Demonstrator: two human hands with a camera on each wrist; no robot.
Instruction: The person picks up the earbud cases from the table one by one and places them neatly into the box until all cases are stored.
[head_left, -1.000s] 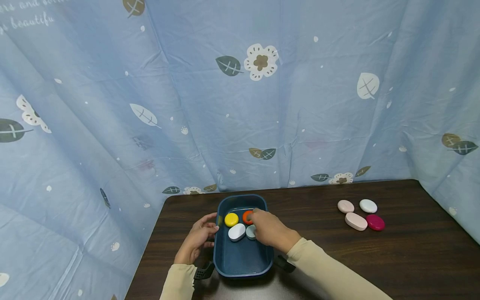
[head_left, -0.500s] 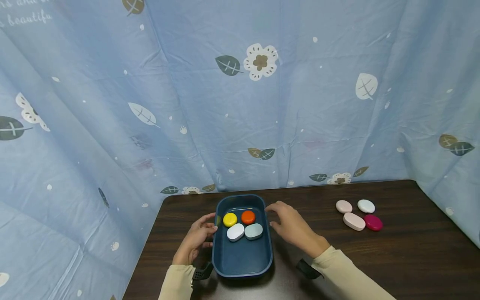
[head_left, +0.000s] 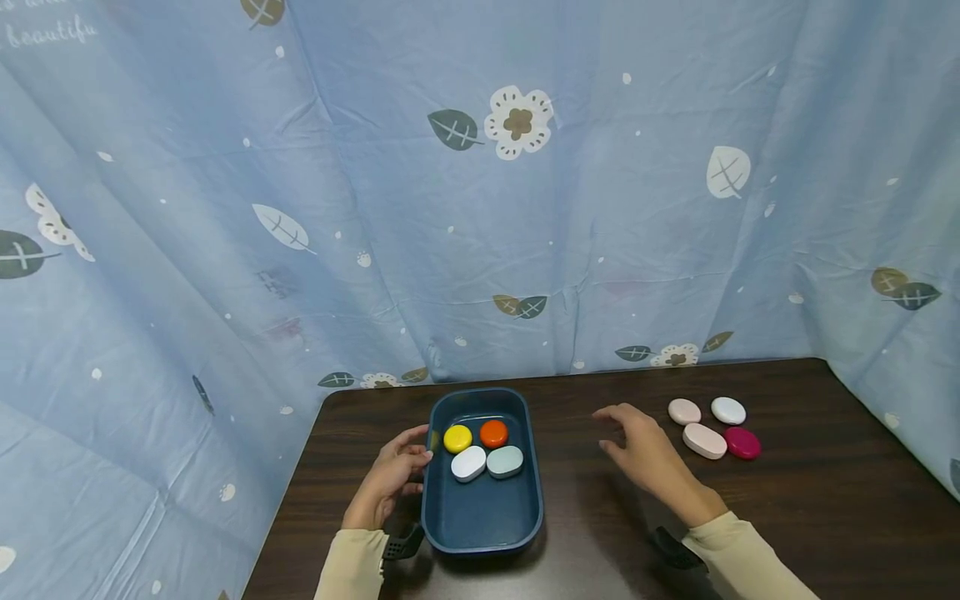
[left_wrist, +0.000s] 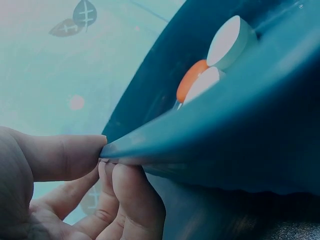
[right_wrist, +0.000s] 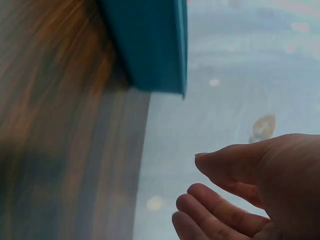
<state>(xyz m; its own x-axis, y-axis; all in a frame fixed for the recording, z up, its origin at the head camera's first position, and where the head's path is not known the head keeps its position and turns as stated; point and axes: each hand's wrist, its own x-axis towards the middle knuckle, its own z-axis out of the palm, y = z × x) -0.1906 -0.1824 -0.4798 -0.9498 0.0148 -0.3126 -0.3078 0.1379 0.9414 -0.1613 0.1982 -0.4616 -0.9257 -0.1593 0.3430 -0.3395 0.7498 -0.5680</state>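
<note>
A dark blue tray [head_left: 482, 521] with rounded corners rests on the table. My left hand [head_left: 392, 475] pinches its left rim, the thumb on top and fingers below, as the left wrist view shows. In the tray lie a yellow round piece [head_left: 457, 439], an orange round piece [head_left: 493, 433], a white oval piece [head_left: 468, 464] and a pale grey-green oval piece [head_left: 505, 462], all smooth. My right hand [head_left: 651, 457] hovers between the tray and the loose pieces, fingers loosely bent, holding nothing. Nearest it are a pale pink round piece [head_left: 684, 411] and a pale pink oval piece [head_left: 704, 441].
A white round piece [head_left: 728, 410] and a magenta piece [head_left: 742, 442] lie in the same group on the right of the dark wood table [head_left: 840, 483]. A blue patterned curtain [head_left: 390, 208] hangs behind and to the left of the table.
My right hand has left the orange and grey-green pieces in the tray and moved right, over the rim toward the loose pieces. The left hand stays on the tray's rim.
</note>
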